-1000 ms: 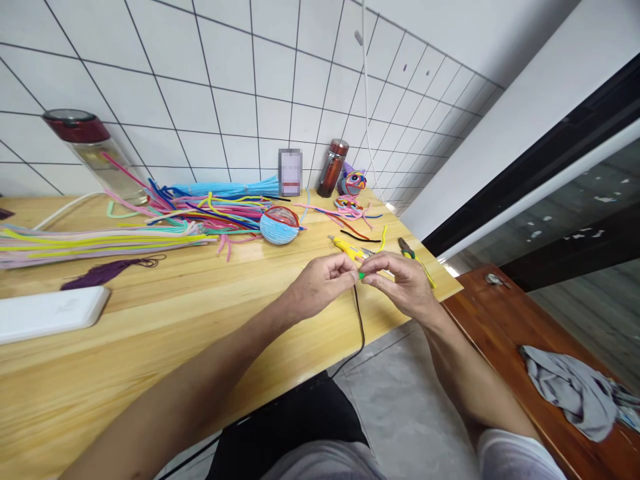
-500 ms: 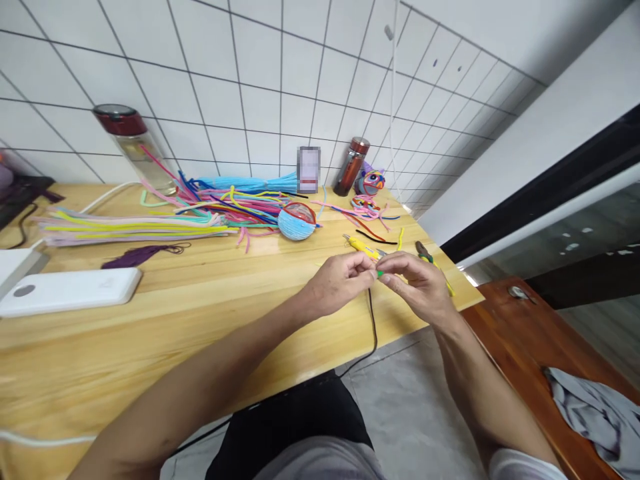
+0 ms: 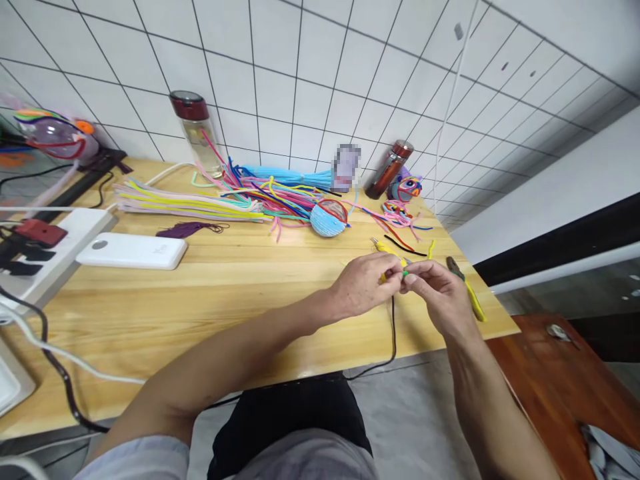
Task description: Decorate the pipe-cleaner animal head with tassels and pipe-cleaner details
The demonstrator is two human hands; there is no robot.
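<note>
My left hand (image 3: 365, 285) and my right hand (image 3: 436, 293) meet fingertip to fingertip above the right end of the wooden table (image 3: 210, 300). Both pinch a small green piece (image 3: 406, 272), and a black pipe cleaner (image 3: 393, 333) hangs from it over the table edge. Just behind the hands lies a yellow-handled tool (image 3: 387, 249). Yellow-handled pliers (image 3: 465, 287) lie to the right of my right hand. A blue woven ball (image 3: 327, 220) with a red rim rests further back.
A heap of coloured pipe cleaners (image 3: 225, 200) lies along the back by the tiled wall. A white power bank (image 3: 133, 251), a power strip (image 3: 45, 253) with cables, two bottles (image 3: 195, 130) (image 3: 389, 170) and a small colourful figure (image 3: 406, 188) stand around. A brown bench (image 3: 555, 380) is at right.
The view has swung left, showing more of the table's left end. My hands stay together, pinching the green piece with the black pipe cleaner hanging down.
</note>
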